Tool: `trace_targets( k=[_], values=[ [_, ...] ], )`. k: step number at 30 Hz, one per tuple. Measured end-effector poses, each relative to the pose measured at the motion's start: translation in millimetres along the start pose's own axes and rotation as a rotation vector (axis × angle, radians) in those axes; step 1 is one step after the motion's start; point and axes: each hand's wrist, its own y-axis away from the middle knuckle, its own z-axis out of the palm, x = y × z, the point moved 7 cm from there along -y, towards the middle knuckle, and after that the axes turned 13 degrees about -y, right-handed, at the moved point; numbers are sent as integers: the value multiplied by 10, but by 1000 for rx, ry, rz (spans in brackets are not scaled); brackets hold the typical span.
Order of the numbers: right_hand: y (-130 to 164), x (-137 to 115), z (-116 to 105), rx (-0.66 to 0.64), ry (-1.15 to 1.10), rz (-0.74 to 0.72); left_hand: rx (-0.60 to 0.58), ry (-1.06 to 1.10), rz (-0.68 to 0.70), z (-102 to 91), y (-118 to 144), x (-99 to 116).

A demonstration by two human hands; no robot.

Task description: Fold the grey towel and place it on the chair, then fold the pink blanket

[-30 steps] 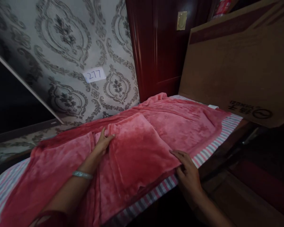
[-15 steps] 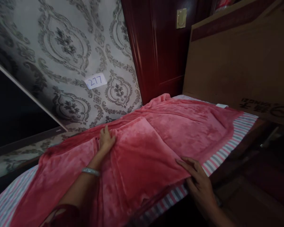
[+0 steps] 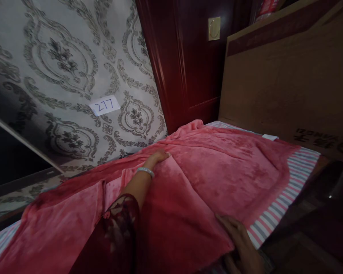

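Note:
A pinkish-red plush blanket (image 3: 223, 167) is spread out, with a folded-over section of it (image 3: 171, 213) in the middle. At the far corner of that section is my left hand (image 3: 161, 155), its fingertips closed on the cloth; a pale bangle (image 3: 145, 172) circles the wrist. My right hand (image 3: 241, 243) is at the near corner, fingers on top of the cloth and thumb by the edge, closed on it. Another folded part (image 3: 63, 220) lies to the left. My left sleeve covers some of the cloth between.
Striped cloth (image 3: 291, 182) shows beneath the blanket's edges. Behind stand a patterned wall (image 3: 108, 72) with a "277" paper (image 3: 105, 105) and a dark red wooden panel (image 3: 185, 61). A big cardboard box (image 3: 282, 83) is at right, a dark screen-like panel (image 3: 8, 152) at left.
My left hand has moved right and away from me along the fold to its far corner, and its fingers have closed. My right hand stays at the near corner. The view has shifted slightly.

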Motion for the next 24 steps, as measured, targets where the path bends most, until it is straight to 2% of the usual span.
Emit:
trace_targets(
  k=[3, 9, 14, 17, 20, 22, 24],
  values=[
    [50, 58, 13, -56, -9, 13, -3, 48, -3, 76, -20, -51],
    [151, 95, -37, -12, -26, 25, 156, 78, -154, 303, 86, -208],
    [121, 32, -36, -42, -54, -19, 161, 80, -175, 418, 104, -175],
    [64, -1, -47, -49, -63, -39, 124, 93, -131, 370, 109, -97],
    [22, -24, -70, -34, -89, -37, 74, 109, -63, 240, 133, -96],
    [-4, -39, -114, -34, -109, -33, 55, 111, -41, 123, 193, -217],
    [-43, -55, -180, -79, -124, -21, 42, 100, -56, 15, 313, -450]
  ],
)
